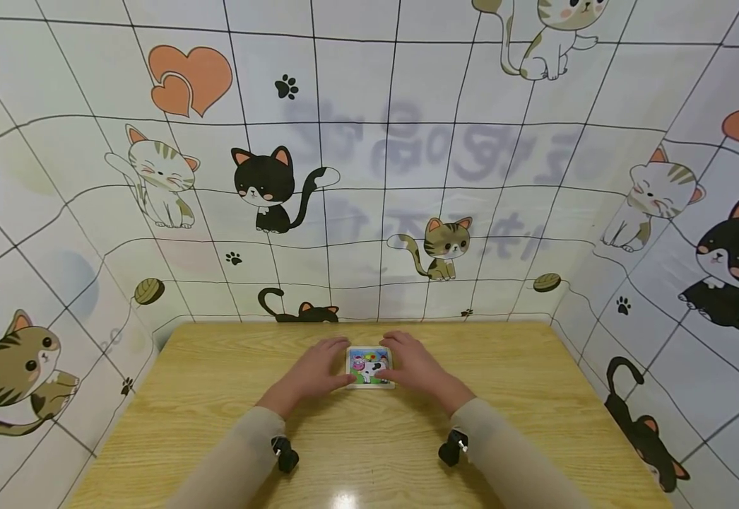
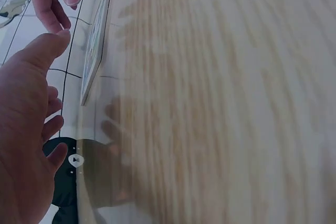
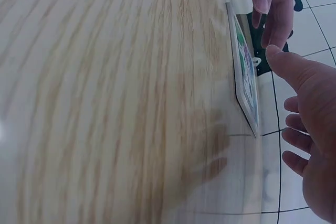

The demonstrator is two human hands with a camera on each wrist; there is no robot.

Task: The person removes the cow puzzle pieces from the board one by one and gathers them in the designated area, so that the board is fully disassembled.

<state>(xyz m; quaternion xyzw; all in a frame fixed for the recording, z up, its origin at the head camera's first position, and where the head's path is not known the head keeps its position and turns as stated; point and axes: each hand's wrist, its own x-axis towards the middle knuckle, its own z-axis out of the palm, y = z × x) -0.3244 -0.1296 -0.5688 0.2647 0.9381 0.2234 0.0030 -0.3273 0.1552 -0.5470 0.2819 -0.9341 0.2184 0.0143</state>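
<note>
A small flat picture board (image 1: 369,364) with a pale border and a black-and-white cow on it lies on the wooden table. My left hand (image 1: 320,369) is at its left side, fingers loosely bent and thumb toward the board. On the other side is my right hand (image 1: 415,367), its thumb over the board's right part in the head view. Both wrist views show the hands raised above the tabletop, casting shadows, with a gap between the left thumb (image 2: 50,48) and the board's edge. In the right wrist view the board (image 3: 244,69) lies flat below the right thumb (image 3: 289,64). Neither hand grips anything.
The light wooden table (image 1: 217,410) reaches back to a wall sheet (image 1: 357,162) printed with cats, hearts and grid lines, which also covers both sides. Each wrist wears a small black camera, the left one (image 1: 285,454) and the right one (image 1: 452,448).
</note>
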